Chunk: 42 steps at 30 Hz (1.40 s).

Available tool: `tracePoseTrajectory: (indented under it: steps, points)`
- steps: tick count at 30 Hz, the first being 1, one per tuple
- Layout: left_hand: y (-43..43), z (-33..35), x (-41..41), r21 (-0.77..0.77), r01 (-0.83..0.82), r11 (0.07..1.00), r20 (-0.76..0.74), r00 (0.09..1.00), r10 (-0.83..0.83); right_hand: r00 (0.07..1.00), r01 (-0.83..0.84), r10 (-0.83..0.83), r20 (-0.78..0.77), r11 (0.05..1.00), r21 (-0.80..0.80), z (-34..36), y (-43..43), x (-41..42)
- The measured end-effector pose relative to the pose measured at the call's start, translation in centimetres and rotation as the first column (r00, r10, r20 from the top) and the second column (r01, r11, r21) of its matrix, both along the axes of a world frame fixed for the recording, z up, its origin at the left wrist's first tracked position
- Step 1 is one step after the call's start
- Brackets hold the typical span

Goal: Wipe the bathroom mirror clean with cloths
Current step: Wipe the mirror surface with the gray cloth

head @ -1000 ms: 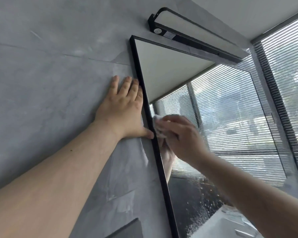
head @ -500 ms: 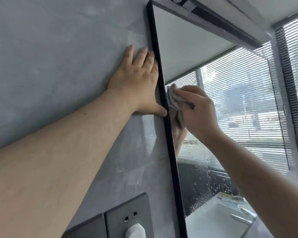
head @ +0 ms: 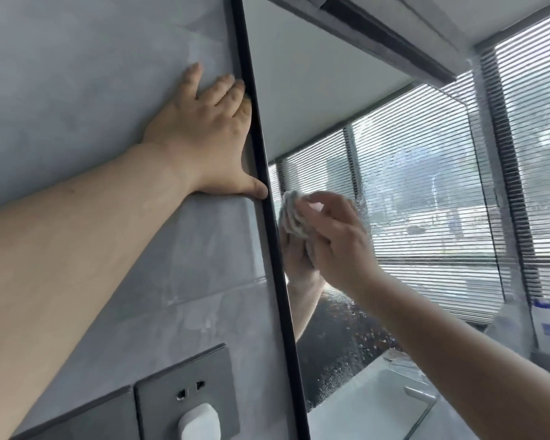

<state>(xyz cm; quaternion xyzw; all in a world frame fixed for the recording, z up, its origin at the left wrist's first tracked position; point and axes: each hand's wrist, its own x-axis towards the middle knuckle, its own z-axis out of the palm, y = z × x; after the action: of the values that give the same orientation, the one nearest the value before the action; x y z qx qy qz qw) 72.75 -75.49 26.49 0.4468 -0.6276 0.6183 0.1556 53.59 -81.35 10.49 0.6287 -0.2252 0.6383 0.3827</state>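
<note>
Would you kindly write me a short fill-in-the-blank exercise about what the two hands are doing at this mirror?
The right hand presses a crumpled ____ against the mirror glass.
The left hand lies flat on the grey ____ beside the mirror's black frame.
A white ____ sits in the grey socket at the bottom of the view.
Water droplets speckle the glass ____ the right hand.
Missing words: cloth, wall, plug, below.

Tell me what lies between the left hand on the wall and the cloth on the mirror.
In the head view, only the mirror's black frame separates the left hand from the cloth.
</note>
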Motion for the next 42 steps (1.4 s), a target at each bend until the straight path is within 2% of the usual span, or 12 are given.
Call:
tracePoseTrajectory:
  steps: [5, 7, 10, 14, 18, 21, 24, 28, 31, 34, 37, 42]
  points:
    - [0.3, -1.0, -0.1, 0.031, 0.010, 0.999, -0.002, 1.000, -0.010, 0.917, -0.110, 0.012, 0.398, 0.968, 0.226, 5.7, -2.6, -5.0]
    - [0.4, -1.6, -0.2, 0.039, -0.001, 0.999, 0.001, 1.000, 0.001, 0.900, -0.142, 0.023, 0.436, 0.960, 0.242, 6.0, -2.7, -5.0]
    - [0.5, -1.9, -0.2, 0.039, -0.008, 0.999, -0.001, 1.000, 0.008, 0.941, -0.131, 0.054, 0.334, 0.968, 0.214, 4.3, -1.6, -2.5]
    - [0.6, -1.8, -0.3, 0.051, -0.019, 0.999, -0.009, 1.000, 0.019, 0.997, -0.045, 0.037, 0.072, 0.991, 0.122, -1.2, 0.5, 0.5]
    - [0.4, -1.9, -0.3, 0.055, -0.025, 0.998, -0.012, 1.000, 0.026, 0.993, 0.001, 0.010, -0.115, 0.995, 0.102, -7.5, 0.7, 0.6]
    - [0.6, -1.9, -0.4, 0.057, -0.015, 0.998, -0.023, 1.000, 0.016, 0.982, 0.023, -0.009, -0.191, 0.997, 0.073, -8.4, 0.7, -0.3]
    - [0.7, -1.9, -0.4, 0.063, -0.003, 0.998, -0.030, 1.000, 0.005, 0.982, 0.053, -0.037, -0.184, 0.995, 0.081, -5.3, 0.6, -0.1]
    - [0.8, -1.9, -0.4, 0.073, 0.013, 0.997, -0.044, 0.999, -0.010, 0.997, 0.076, -0.074, -0.031, 0.993, 0.087, 2.4, 1.1, 0.7]
    - [0.8, -2.0, -0.3, 0.066, 0.037, 0.997, -0.058, 0.998, -0.034, 0.983, -0.061, 0.027, 0.184, 0.982, 0.181, 8.0, 0.8, 1.0]
    - [0.7, -2.3, -0.2, 0.049, 0.053, 0.997, -0.061, 0.997, -0.050, 0.948, -0.210, 0.150, 0.281, 0.957, 0.200, 9.4, 0.4, 1.1]
    - [0.6, -2.7, -0.1, 0.041, 0.072, 0.997, -0.063, 0.996, -0.070, 0.973, -0.154, 0.108, 0.205, 0.964, 0.219, 5.6, 1.2, 1.4]
    - [0.8, -3.9, 0.0, 0.047, 0.097, 0.994, -0.080, 0.992, -0.093, 0.996, -0.063, 0.075, -0.042, 0.968, 0.241, -6.7, 2.1, 1.3]
